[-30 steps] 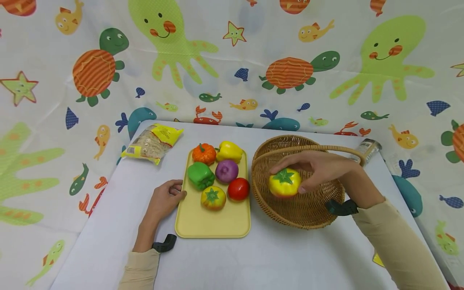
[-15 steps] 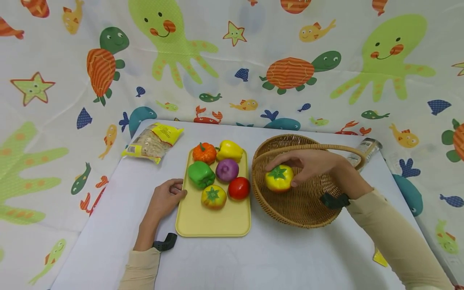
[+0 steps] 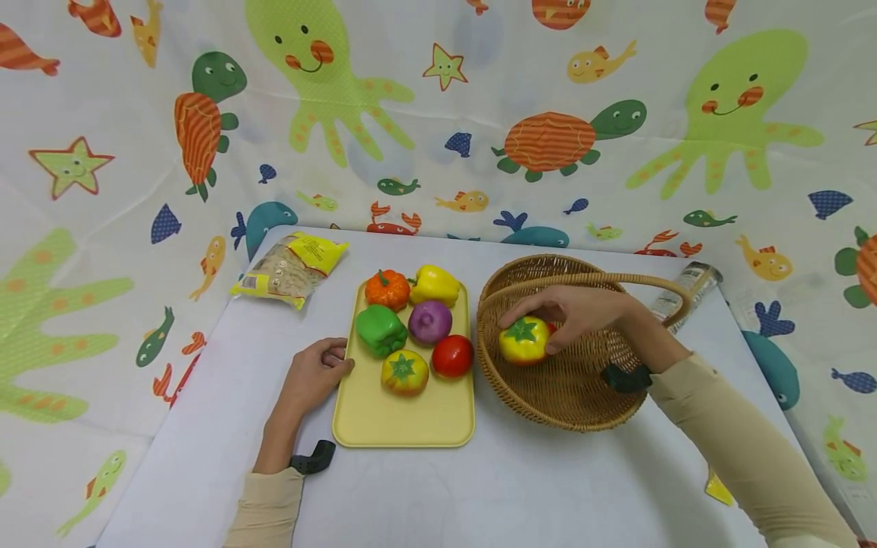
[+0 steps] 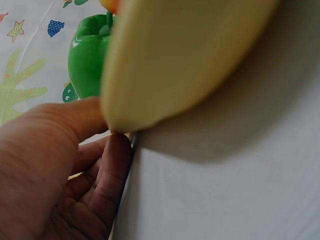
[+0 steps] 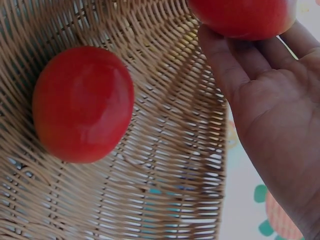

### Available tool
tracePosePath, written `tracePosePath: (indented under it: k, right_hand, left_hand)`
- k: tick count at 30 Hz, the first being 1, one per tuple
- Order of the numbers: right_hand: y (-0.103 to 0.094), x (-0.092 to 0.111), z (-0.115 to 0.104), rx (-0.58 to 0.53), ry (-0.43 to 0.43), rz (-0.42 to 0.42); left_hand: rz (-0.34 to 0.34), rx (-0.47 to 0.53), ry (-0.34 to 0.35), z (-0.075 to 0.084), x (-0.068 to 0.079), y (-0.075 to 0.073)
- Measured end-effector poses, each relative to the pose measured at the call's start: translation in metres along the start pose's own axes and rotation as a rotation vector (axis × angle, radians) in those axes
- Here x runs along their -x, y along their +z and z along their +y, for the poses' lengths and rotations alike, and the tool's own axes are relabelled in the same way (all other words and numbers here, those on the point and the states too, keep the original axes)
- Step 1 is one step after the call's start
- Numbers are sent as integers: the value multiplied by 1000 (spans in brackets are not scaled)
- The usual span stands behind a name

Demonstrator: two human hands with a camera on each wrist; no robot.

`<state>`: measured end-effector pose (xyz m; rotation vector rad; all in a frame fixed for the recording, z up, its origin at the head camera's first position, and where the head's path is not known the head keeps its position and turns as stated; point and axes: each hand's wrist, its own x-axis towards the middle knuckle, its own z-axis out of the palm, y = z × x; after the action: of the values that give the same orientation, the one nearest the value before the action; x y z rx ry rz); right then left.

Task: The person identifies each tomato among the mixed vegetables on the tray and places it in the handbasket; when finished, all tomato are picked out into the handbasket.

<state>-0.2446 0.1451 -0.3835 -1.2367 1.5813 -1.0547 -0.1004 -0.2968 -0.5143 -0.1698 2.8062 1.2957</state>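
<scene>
My right hand (image 3: 578,310) reaches over the wicker basket (image 3: 582,411) and grips a toy tomato (image 3: 524,342), yellow with a green star-shaped top. In the right wrist view, the underside of this tomato (image 5: 245,17) is red, and another red round toy (image 5: 82,105) lies in the basket. My left hand (image 3: 311,377) holds the left rim of the pale yellow tray (image 3: 404,426), its fingertips at the edge. On the tray lie a second yellow-orange toy tomato (image 3: 405,373), a red tomato (image 3: 452,356), a purple onion (image 3: 430,322), a green pepper (image 3: 381,331), a yellow pepper (image 3: 435,285) and a pumpkin (image 3: 387,290).
A yellow-and-clear bag (image 3: 291,268) lies at the back left of the white table. Behind the basket handle (image 3: 640,280), a silvery cylinder (image 3: 688,293) lies at the back right. A small yellow item (image 3: 718,487) shows beside the right sleeve. A patterned cloth hangs behind.
My right hand has moved a little left inside the basket with the yellow toy tomato. A bit of red now shows beside it. The left hand stays at the tray rim.
</scene>
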Motion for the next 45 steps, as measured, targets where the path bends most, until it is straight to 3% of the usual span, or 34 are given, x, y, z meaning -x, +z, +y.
tracePosePath:
  k: [19,45]
  right_hand:
    - [-1,-9,31,-54,142,25]
    - [-4,-18,38,-29,252,41]
  left_hand:
    - [2,-9,-3,0,0,2]
    - [12,-1,-1,0,-1,1]
